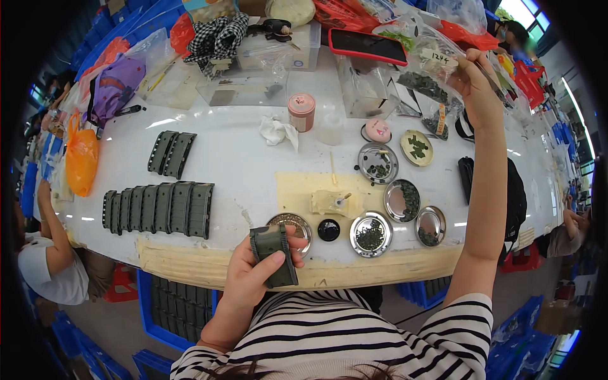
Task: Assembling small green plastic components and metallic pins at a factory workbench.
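Note:
My left hand (253,259) is closed around a dark green ribbed plastic part (273,253), held above the table's near edge. Far to the right, my right arm is stretched out, and my right hand (478,85) is raised with its fingers bent together beside a clear plastic bag (437,56) with a handwritten label. A thin dark object lies along that hand; whether it is gripped is unclear. On the left of the table, several similar green ribbed parts (158,208) stand in a row, with two more (171,154) behind them.
Metal dishes (372,255) of small green pieces stand right of centre, near a small black round pot (329,230). A pink canister (301,113), white tissue (278,132) and red-edged phone (368,47) are farther back. A blue crate (147,304) sits below the table edge.

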`<state>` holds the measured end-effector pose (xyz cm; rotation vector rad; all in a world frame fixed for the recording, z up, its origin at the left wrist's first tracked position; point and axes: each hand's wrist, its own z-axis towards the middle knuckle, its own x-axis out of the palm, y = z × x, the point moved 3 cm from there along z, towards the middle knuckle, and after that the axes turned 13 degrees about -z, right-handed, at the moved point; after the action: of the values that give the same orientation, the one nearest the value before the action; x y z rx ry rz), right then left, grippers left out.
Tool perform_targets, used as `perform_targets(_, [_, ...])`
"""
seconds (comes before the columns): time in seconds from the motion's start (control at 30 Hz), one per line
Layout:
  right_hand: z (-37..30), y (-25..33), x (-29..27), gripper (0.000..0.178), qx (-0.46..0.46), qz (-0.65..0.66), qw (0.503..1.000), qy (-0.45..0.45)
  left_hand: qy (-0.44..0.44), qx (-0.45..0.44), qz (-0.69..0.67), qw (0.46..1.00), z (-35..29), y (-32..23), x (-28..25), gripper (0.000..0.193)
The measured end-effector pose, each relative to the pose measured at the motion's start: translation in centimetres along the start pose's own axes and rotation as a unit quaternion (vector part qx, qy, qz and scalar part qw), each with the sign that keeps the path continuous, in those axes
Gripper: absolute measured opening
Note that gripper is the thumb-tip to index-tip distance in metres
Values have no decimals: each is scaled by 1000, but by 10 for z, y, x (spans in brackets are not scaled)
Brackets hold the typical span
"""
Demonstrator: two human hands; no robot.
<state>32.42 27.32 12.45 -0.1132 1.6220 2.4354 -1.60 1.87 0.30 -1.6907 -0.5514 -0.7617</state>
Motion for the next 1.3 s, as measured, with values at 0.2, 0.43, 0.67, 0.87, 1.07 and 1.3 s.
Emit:
perform_targets(0.2, [-3,-49,-48,6,71,-65,994,-52,3,-6,1,1000,0,2,2,35])
perform_targets(0.43, [-3,-104,-78,7,47,-234,969,-70,4,-5,6,1000,-4,1,4,34])
perform_targets(0.67, [-2,-60,-27,21,-263,-477,829,-129,-13,-4,11,1000,-4,1,-1,35])
perform_targets(0.87, [-1,-55,62,31,-209,-441,866,112,11,-13,0,1000,0,4,8,35])
perform_targets(1.07, [19,-61,118,44,-90,-554,782,271,-1,3,12,1000,-3,1,7,35])
perform_targets(1.3, [34,-71,122,27,-115,-608,741,259,-20,-3,15,1000,-3,2,2,35])
